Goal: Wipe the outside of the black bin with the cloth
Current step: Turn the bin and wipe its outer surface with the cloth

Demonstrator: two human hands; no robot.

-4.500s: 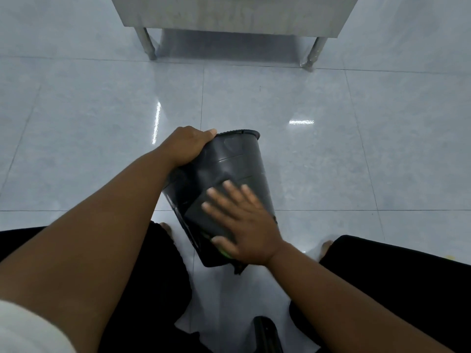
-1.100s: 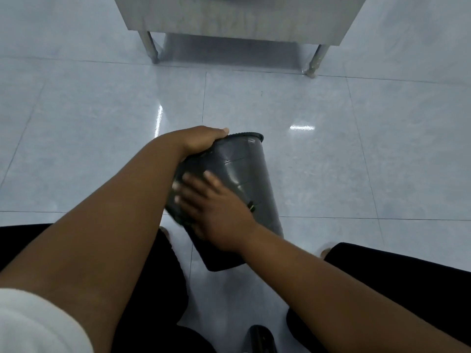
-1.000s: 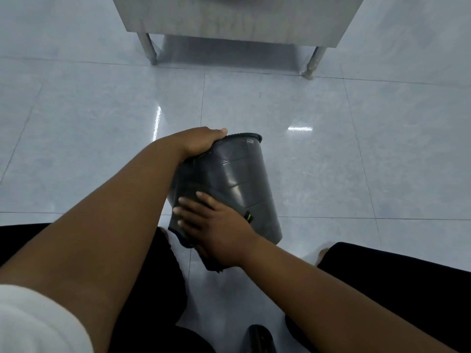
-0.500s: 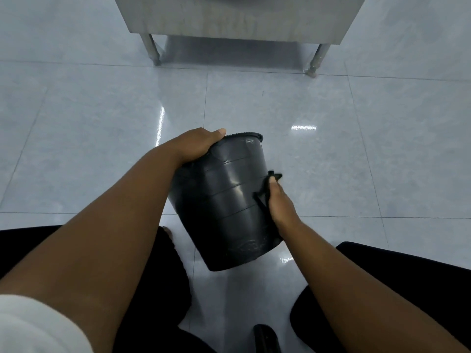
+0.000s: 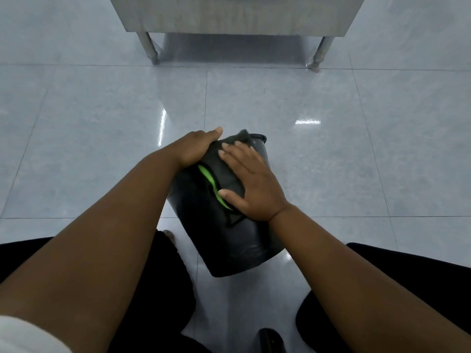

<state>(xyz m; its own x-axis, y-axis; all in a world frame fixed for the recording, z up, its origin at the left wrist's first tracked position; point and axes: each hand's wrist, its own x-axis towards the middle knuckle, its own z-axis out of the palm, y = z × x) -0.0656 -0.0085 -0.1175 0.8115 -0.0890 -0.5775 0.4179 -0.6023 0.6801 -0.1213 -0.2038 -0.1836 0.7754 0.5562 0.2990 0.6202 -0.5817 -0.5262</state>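
Two hands on black bin (image 5: 229,248): left (image 5: 196,149) clasping rim, right (image 5: 251,184) flat on cloth (image 5: 223,171); steel table (image 5: 237,14) beyond.

light: dim, cool | glare: two bright streaks on glossy floor (image 5: 102,123) | shadow: soft under table (image 5: 237,16) | black bin (image 5: 229,240): detail lost | edges: bowed

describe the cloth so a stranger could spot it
On the tiled floor before the metal table, a black bin is held tilted. The cloth lies on its wall under the flat right hand, dark like the bin but edged bright green.
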